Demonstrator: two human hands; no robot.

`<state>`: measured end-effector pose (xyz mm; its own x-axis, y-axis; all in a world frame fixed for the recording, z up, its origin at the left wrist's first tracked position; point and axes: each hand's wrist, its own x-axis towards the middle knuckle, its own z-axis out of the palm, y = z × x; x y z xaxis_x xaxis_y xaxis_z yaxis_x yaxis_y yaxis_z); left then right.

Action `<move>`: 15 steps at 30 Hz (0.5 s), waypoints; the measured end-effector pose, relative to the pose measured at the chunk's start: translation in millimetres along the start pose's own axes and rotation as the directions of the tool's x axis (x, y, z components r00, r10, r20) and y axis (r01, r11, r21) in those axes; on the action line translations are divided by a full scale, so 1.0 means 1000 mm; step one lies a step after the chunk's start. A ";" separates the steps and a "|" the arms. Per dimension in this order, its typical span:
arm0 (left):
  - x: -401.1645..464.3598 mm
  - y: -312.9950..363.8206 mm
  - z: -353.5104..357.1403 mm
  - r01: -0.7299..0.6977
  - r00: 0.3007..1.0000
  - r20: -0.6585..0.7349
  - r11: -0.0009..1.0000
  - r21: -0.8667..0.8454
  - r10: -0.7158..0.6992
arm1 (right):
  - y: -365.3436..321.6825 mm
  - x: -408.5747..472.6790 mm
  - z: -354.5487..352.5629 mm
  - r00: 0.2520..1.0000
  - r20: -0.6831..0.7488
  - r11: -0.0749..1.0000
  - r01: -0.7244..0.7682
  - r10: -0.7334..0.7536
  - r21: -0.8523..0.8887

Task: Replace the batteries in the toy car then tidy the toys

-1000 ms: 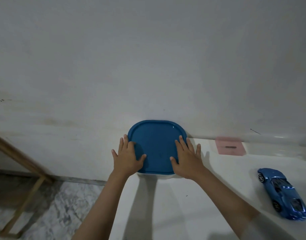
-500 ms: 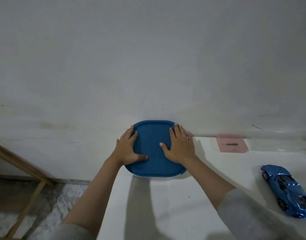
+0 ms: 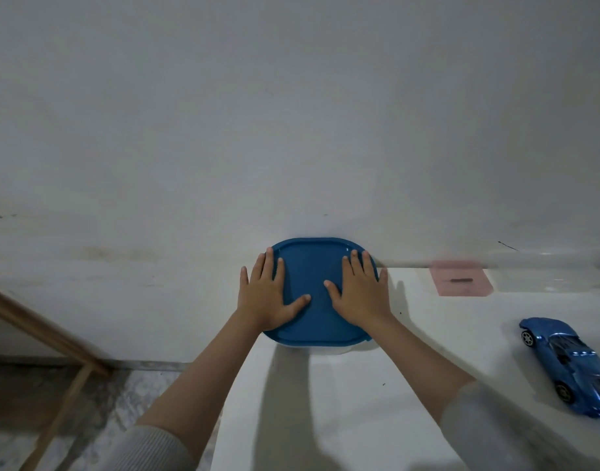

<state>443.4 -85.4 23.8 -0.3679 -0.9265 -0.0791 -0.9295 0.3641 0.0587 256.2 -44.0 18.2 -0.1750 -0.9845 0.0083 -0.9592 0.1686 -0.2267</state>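
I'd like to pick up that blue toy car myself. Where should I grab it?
Pinch the blue toy car across its middle, from above, fingers on its two long flanks. It sits on its wheels on the white table with open space all around, and the body is long, low and narrow, so the sides probably give the steadiest hold.

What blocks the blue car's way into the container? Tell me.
The blue lid covers the container, and both the left hand and right hand lie flat on it. The toy car sits apart on the table.
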 end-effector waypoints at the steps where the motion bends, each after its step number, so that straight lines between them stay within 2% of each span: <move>1: 0.001 0.000 0.001 0.003 1.000 0.007 1.000 0.008 -0.003 | 0.000 0.000 0.001 1.000 -0.001 1.000 0.006 -0.006 0.004; 4: 0.005 -0.001 0.000 0.008 0.998 0.055 1.000 0.028 -0.009 | 0.001 0.001 0.002 0.997 0.080 0.999 0.017 -0.014 -0.030; 8: 0.010 -0.001 -0.013 0.016 0.990 0.142 0.999 0.045 -0.023 | 0.001 0.005 0.000 0.993 0.114 0.997 0.026 -0.017 -0.077; 11: 0.010 0.002 -0.021 0.008 0.986 0.163 0.993 0.115 -0.027 | 0.000 -0.001 0.001 0.998 0.053 0.996 0.042 -0.038 -0.074; 13: 0.010 0.003 -0.027 0.026 0.981 0.186 0.992 0.123 -0.049 | -0.001 0.001 0.000 0.999 0.043 0.999 0.027 -0.026 -0.020; 15: 0.006 0.007 -0.028 0.038 0.987 0.151 0.991 0.131 -0.058 | 0.001 0.000 -0.002 0.999 -0.037 0.992 0.026 -0.021 0.121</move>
<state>435.3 -90.6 51.9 -0.3134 -0.9210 -0.2315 -0.9382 0.3380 -0.0748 255.2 -43.4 20.2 -0.1625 -0.9855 0.0489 -0.9297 0.1363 -0.3422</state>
